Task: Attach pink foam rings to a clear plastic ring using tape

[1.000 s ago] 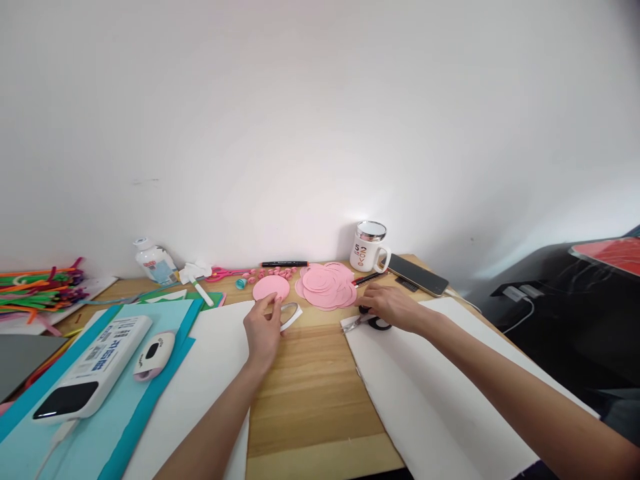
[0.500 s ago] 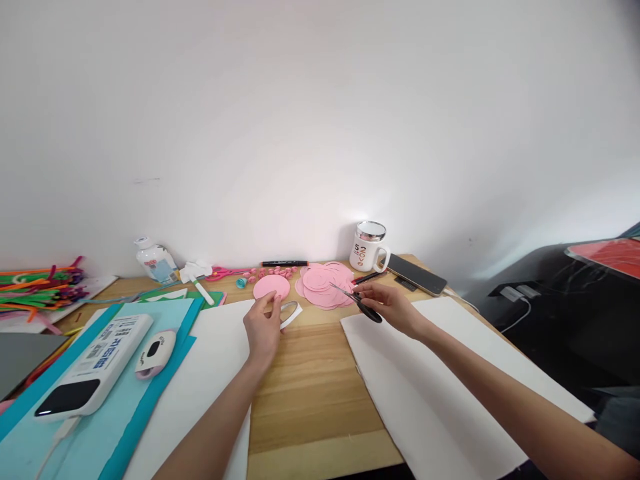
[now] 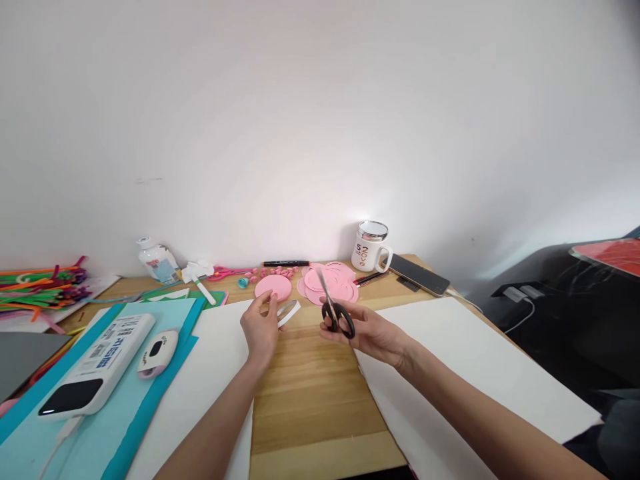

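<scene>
My left hand [image 3: 261,325] is closed on a narrow white roll of tape [image 3: 294,316] that stands out from its right side. Just beyond those fingertips is a round pink paper disc [image 3: 274,287]; I cannot tell whether they touch it. Black-handled scissors [image 3: 340,320] are in my right hand [image 3: 370,332], its fingers around the handles and the blades pointing up and away. Behind the scissors lies a loose pile of pink paper circles [image 3: 331,279], some with cut slits or rings.
White sheets [image 3: 450,360] lie under my right forearm. At the left are blue sheets carrying a white device [image 3: 103,367] and a small cutter-like tool [image 3: 157,353]. By the wall stand a white mug [image 3: 371,248], a phone [image 3: 420,275], a marker [image 3: 286,263] and a bottle [image 3: 159,260].
My right hand has moved left and turned, so the scissors now point up and away with their handles facing me. My left hand stays nearly in place with the tape roll.
</scene>
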### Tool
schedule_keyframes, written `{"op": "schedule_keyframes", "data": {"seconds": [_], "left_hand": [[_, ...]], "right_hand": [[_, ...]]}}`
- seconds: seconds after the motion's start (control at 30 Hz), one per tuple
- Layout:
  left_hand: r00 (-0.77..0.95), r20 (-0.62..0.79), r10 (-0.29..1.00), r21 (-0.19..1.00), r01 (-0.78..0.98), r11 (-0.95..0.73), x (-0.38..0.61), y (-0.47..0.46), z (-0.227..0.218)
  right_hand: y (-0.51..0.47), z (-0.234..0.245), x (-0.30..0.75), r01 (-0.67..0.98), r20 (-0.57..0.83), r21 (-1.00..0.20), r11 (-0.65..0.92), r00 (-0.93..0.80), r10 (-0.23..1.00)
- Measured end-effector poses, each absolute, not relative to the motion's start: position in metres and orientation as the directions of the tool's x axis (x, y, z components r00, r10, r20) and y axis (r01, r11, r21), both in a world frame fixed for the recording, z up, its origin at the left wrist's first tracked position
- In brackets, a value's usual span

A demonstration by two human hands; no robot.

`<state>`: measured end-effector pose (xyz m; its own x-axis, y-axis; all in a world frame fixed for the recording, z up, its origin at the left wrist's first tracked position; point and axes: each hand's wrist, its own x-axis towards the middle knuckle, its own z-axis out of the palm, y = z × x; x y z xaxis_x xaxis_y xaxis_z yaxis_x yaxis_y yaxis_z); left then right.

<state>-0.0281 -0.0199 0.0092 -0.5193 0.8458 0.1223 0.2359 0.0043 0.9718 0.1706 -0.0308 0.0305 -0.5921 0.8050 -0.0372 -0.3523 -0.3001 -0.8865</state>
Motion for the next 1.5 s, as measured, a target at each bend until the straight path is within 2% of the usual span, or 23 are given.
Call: {"op": "schedule_keyframes", "data": {"seconds": [0.07,0.13,0.23,0.33,0.73,1.23,1.5], "left_hand": [[-0.53,0.139,0.836,0.971,0.239,-0.01,-0.029,-0.019,0.008],[-0.547,0.144,0.825,0.973,0.229,-0.018,-0.03,-0.019,0.007],[-0.573,0.118,0.811,0.981,0.196,-0.004,-0.031,-0.018,0.006],[-0.577,0.092,0.811,0.985,0.171,0.01,-0.031,-0.018,0.006],[-0.591,0.093,0.802,0.99,0.142,-0.01,-0.034,-0.014,-0.002],[-0.583,0.1,0.806,0.987,0.16,-0.006,-0.032,-0.016,0.002],[-0.582,0.078,0.809,0.986,0.165,0.024,-0.032,-0.016,0.002]], "right_hand": [[-0.03,0.026,0.166,-0.201,-0.031,-0.965,-0.167,-0.547,0.837],[-0.029,0.02,0.161,0.035,-0.019,-0.999,-0.004,-0.457,0.889],[-0.025,0.01,0.153,0.362,0.012,-0.919,0.156,-0.37,0.929],[-0.024,0.007,0.144,0.516,0.032,-0.822,0.243,-0.383,0.923],[-0.018,0.011,0.132,0.693,-0.018,-0.682,0.234,-0.336,0.942],[-0.016,0.022,0.127,0.708,-0.095,-0.683,0.182,-0.333,0.938],[-0.014,0.021,0.13,0.72,-0.084,-0.664,0.203,-0.341,0.936]]}}
